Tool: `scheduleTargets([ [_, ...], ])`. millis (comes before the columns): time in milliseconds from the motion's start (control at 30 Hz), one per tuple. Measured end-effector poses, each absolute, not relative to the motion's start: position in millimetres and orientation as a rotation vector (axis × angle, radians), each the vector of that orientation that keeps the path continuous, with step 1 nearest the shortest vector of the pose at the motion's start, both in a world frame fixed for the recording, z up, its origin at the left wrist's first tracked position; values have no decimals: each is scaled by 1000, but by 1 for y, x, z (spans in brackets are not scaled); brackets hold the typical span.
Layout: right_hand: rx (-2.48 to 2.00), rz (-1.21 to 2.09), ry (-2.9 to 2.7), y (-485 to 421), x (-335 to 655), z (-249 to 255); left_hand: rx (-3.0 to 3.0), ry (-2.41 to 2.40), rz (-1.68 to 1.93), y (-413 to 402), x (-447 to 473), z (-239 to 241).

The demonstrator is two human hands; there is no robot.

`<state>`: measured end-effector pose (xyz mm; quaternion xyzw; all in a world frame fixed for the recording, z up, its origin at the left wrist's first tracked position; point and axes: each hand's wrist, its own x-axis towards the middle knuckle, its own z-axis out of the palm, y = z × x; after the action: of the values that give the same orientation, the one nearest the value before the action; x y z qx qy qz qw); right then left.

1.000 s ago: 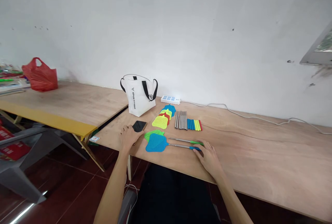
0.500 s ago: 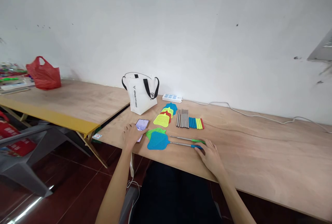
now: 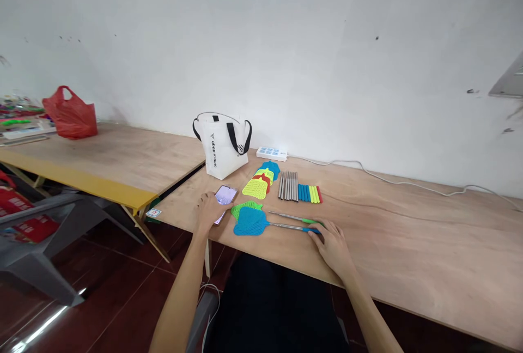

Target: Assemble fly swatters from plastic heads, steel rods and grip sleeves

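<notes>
A blue fly swatter (image 3: pixel 250 221) lies near the table's front edge, its metal rod ending in a blue handle. My right hand (image 3: pixel 333 244) is closed over that handle's end, fingers bent and resting on the table. Just behind it lies a second metal rod with a green handle (image 3: pixel 307 221), whose end reaches my right fingers. A green swatter head (image 3: pixel 246 210) is partly covered by the blue one; the rod's tip is apart from it. My left hand (image 3: pixel 209 210) lies spread over the lower left part of a phone (image 3: pixel 224 196) with a lit screen, thumb stretched across it.
Behind the swatters are overlapping blue, yellow and red swatter heads (image 3: pixel 255 187), a row of metal rods (image 3: pixel 289 186) and several coloured handle grips (image 3: pixel 309 193). A white tote bag (image 3: pixel 224 148) and a power strip (image 3: pixel 271 153) stand by the wall. A red plastic bag (image 3: pixel 71 116) sits on the left table.
The view has shifted very slightly. Both hands, the phone and the swatters stay where they were.
</notes>
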<state>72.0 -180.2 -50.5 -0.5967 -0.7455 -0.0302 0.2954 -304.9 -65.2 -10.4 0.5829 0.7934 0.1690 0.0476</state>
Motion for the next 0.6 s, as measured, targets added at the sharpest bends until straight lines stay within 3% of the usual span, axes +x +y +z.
scheduleTargets([
  [600,-1587,-34,-1964,-179,72,-52,1779,2339,510,-75,-297,9],
])
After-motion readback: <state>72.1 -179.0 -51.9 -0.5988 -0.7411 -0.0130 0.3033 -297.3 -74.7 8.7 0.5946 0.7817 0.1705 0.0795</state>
